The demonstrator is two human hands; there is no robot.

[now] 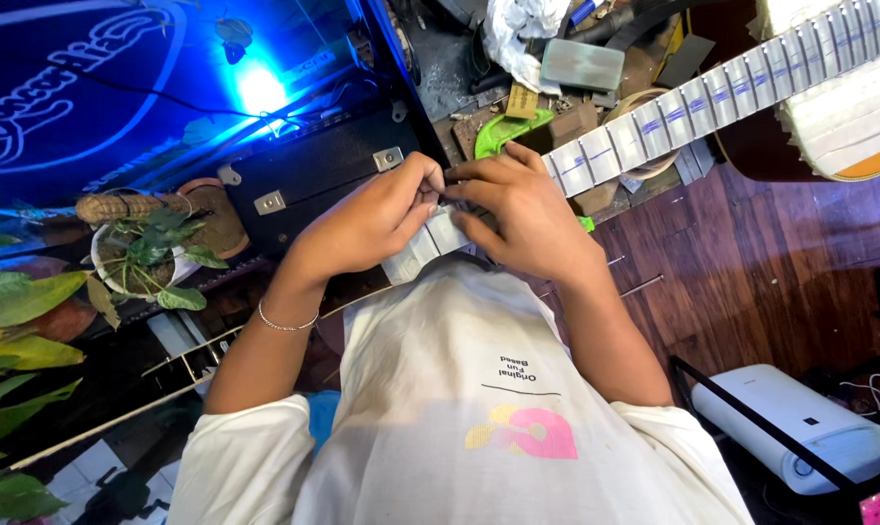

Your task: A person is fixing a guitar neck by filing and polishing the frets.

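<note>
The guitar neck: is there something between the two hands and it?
Nothing visible does. The left hand and right hand already rest on the guitar neck at its near end, fingers pinching the masking tape there.

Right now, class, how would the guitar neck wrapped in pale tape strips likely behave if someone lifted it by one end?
The guitar neck looks long and straight, so probably stiff. It joins a wide guitar body, so likely end-heavy. Both hands work near its free end.
</note>
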